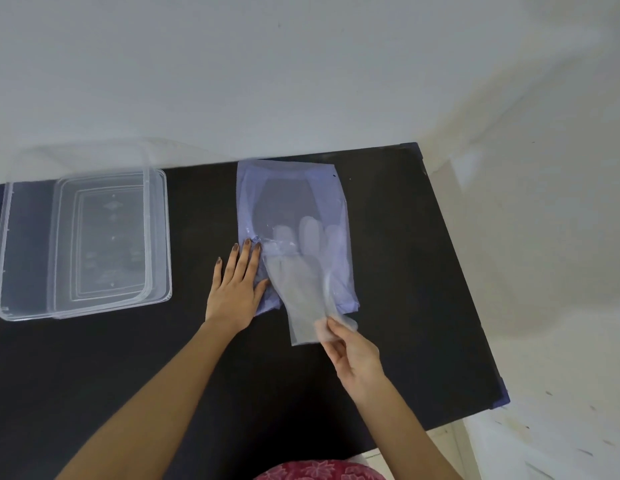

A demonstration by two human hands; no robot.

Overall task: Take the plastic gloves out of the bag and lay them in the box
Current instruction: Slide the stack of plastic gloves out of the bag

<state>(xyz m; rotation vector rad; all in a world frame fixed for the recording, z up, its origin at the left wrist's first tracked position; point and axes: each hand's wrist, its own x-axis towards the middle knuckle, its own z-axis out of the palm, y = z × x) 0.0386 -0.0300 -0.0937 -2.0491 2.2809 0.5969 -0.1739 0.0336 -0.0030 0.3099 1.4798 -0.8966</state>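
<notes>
A pale purple plastic bag [291, 188] lies flat in the middle of the black table [405, 271]. A clear plastic glove [301, 292] sticks out of its near end, fingers still inside the bag. My right hand [350, 355] pinches the glove's cuff at the near edge. My left hand [236, 289] lies flat on the table, fingers spread, pressing the bag's left edge. The clear plastic box [28, 244] stands open at the far left of the table, with nothing visible inside.
The box's clear lid [159, 237] lies under or beside the box on its right. A white wall runs behind the table, and the table's right edge drops to a light floor. My red patterned clothing [319, 471] shows at the bottom.
</notes>
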